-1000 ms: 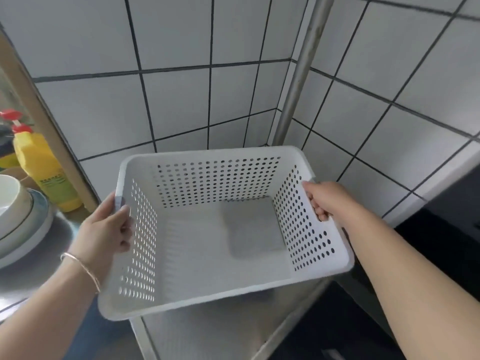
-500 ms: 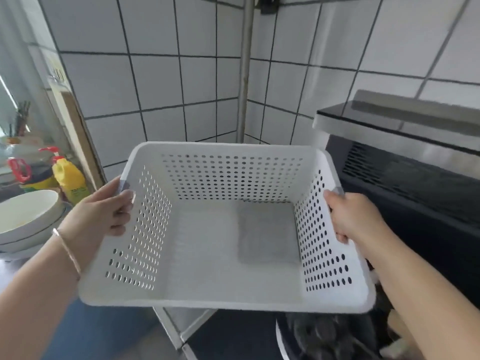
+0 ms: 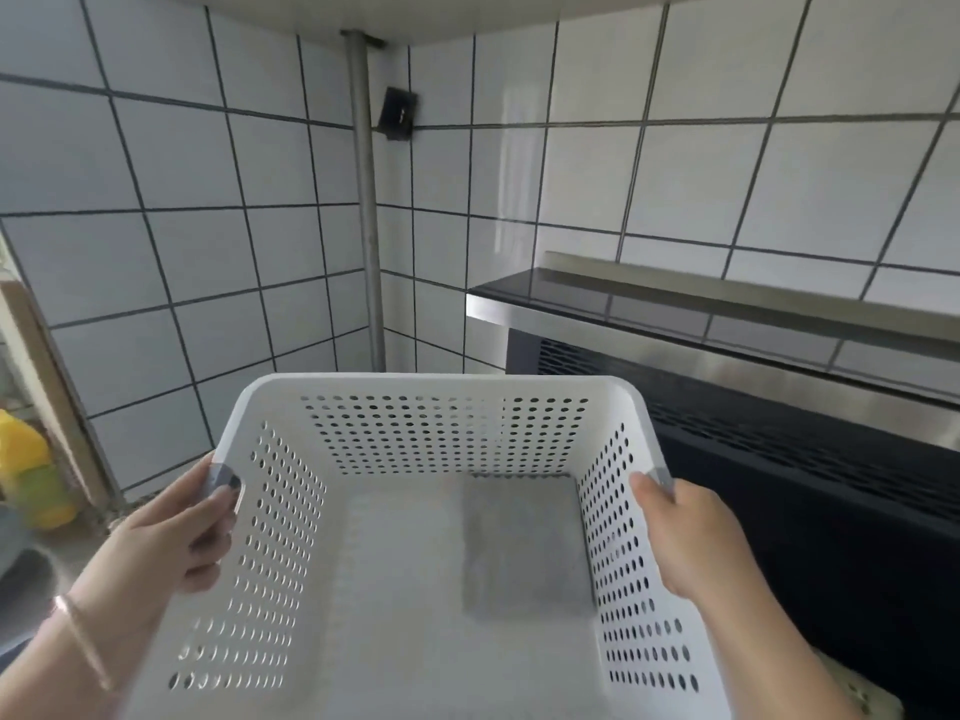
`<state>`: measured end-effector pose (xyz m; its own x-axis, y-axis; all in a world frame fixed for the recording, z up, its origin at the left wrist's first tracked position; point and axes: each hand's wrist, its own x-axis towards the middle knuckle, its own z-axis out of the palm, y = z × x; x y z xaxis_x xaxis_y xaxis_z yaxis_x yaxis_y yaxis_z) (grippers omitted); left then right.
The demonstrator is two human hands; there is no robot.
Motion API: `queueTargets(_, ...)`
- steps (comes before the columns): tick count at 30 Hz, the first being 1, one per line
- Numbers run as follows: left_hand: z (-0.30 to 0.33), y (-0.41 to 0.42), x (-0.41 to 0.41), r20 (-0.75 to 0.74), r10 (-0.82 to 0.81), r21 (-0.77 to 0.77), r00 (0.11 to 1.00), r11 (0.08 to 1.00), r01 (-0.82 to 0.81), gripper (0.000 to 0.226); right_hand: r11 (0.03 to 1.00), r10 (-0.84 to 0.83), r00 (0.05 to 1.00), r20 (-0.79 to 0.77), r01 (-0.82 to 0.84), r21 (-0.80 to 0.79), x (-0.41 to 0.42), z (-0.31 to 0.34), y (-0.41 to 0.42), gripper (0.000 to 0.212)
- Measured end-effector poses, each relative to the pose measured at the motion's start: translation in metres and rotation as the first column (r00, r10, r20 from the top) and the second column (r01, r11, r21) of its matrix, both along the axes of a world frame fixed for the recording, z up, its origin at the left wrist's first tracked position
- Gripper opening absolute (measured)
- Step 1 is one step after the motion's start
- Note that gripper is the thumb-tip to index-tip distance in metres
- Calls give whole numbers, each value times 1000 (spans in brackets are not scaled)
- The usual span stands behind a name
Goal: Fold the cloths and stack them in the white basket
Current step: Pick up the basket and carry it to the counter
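White basket (image 3: 431, 392) now nearer the wall, both hands (image 3: 171, 537) clamped on its rims, near edge cut off

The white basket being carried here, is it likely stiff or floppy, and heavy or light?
Probably stiff: the white basket keeps its boxy shape with the left hand and right hand holding only its side rims. Likely light, given perforated plastic walls and just one folded grey cloth inside.

Home kitchen: white tiled walls (image 3: 197, 241) meeting at a corner, steel pipe (image 3: 370, 226) running up it, black-and-steel range hood (image 3: 753, 356) right, yellow detergent bottle (image 3: 31, 480) on counter left.
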<state>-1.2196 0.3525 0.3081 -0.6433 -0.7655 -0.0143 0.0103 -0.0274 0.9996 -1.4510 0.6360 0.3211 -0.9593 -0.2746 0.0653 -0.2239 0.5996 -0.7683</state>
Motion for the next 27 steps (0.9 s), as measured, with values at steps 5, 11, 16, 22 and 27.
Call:
queueTargets(5,7,68,21,36,-6,-56,999,998,8,25,1000,10,1000,0,-10,-17,17,1,58,41)
queueTargets(11,22,172,75,-32,125,-61,992,990,-126,20,995,95,996,2,-94,-22,60,12,133,41)
queueTargets(16,40,229,142,-40,196,-135,980,971,-199,24,983,170,985,-10,-170,-62,105,26,169,42)
queueTargets(22,58,276,237,-134,300,-170,945,932,-320,21,960,260,962,-88,-267,-82,176,49,188,45)
queueTargets(27,63,296,338,-148,283,-239,948,919,-312,15,927,348,933,-90,-357,-113,253,61,191,46)
